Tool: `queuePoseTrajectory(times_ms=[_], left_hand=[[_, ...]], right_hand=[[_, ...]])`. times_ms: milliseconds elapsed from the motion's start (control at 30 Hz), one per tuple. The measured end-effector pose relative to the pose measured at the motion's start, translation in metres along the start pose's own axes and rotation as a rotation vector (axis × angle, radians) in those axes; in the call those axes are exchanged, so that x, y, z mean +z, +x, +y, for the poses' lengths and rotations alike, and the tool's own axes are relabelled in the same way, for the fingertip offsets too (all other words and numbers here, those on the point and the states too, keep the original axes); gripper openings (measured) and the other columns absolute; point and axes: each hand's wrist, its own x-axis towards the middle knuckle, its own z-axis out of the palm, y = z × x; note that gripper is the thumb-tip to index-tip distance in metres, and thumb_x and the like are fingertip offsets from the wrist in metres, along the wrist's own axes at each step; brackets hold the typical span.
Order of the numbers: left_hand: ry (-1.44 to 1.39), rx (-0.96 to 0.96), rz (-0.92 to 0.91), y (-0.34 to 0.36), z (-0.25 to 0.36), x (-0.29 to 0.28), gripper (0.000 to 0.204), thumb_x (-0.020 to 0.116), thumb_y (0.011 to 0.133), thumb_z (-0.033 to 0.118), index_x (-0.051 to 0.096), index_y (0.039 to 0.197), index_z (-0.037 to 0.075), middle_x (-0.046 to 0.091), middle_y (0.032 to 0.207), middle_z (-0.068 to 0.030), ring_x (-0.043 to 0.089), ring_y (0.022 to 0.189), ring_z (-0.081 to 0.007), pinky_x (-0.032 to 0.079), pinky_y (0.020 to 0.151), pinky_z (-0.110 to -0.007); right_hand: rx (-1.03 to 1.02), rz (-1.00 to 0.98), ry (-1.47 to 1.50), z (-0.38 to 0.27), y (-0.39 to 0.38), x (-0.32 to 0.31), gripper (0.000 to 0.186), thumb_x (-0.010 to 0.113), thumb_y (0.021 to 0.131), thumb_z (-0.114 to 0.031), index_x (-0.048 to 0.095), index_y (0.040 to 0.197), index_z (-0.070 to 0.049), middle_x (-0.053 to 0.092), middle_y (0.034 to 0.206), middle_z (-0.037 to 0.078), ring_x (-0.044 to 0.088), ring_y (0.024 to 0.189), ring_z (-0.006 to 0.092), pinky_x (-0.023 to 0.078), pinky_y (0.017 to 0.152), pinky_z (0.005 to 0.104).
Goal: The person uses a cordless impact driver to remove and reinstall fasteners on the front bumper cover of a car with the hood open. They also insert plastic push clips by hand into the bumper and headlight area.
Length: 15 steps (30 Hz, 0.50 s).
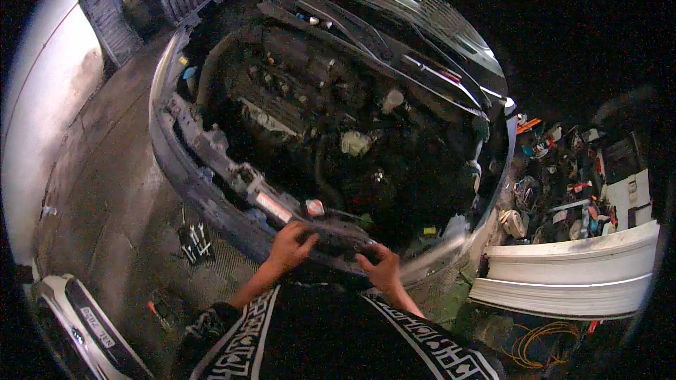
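Observation:
A car's engine bay [296, 112] lies uncovered in front of me, its middle dark and hard to read. Both my hands are at its front edge. My left hand [291, 245] rests at the front crossmember with fingers bent and thumb toward the right, just below a white-and-red label [273, 206] and a pale round cap [315, 207]. A short way to the right, my right hand [382, 266] has thumb and fingers drawn together by a dark strip of the front panel. Whatever sits in either hand is too dark to name.
Several wrenches [197, 243] lie on the floor at left. A car bumper [81, 324] stands at lower left, near a white wall [49, 91]. Cluttered tools [563, 197] fill the right, above white ridged panels [570, 267] and a coiled orange hose or cable [539, 343].

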Motion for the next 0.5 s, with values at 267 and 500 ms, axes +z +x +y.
queuePoseTrajectory(times_ms=[267, 500], left_hand=[[-0.323, -0.326, -0.186, -0.074, 0.091, 0.020, 0.027, 0.069, 0.090, 0.012, 0.068, 0.114, 0.000, 0.071, 0.112, -0.0112, 0.066, 0.102, -0.0178, 0.052, 0.092, -0.033], [-0.318, -0.456, -0.008, -0.153, 0.085, -0.028, 0.024, 0.074, 0.086, 0.015, 0.072, 0.105, 0.000, 0.073, 0.102, -0.0102, 0.067, 0.097, -0.0180, 0.052, 0.090, -0.034]], right_hand=[[-0.432, -0.117, 0.072, 0.006, -0.044, 0.027, 0.032, 0.077, 0.082, -0.013, 0.067, 0.109, -0.001, 0.072, 0.094, 0.011, 0.068, 0.086, 0.0167, 0.054, 0.078, 0.0309], [-0.339, -0.522, 0.273, -0.021, -0.075, 0.061, 0.031, 0.074, 0.084, -0.011, 0.067, 0.112, 0.002, 0.070, 0.086, 0.006, 0.067, 0.080, 0.0163, 0.053, 0.077, 0.0287]])
